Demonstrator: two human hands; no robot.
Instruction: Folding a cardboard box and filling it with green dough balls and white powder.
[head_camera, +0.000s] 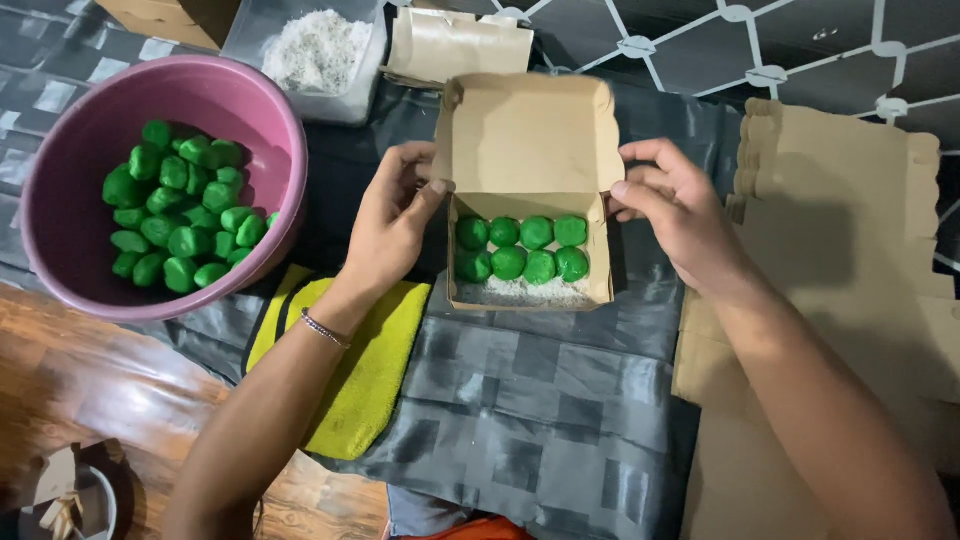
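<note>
Box: a small brown cardboard box (528, 250) stands open on the dark grey checked sheet (540, 400), its lid (528, 135) tilted up at the far side.
Green balls: eight green balls (522, 248) lie inside the box in two rows of four, at the far part; white shreds (530, 291) cover the near part of the box floor.
Left hand: the left hand (395, 220) is at the left side of the box, fingers bent, the thumb touching the left edge where the lid begins.
Right hand: the right hand (675, 215) is at the right side of the box, fingertips pressed on the right edge near the lid fold; how firmly it grips I cannot tell.
Bowl: a pink bowl (70, 220) with many more green balls is well left of the box.
Cloth: a yellow cloth (370, 380) lies left of the box, nearer to the person.
Container: a clear container (318, 52) of white shreds is beyond the box, to the left.
Flat cartons: a stack of flat brown cartons (840, 250) lies right of the box.
</note>
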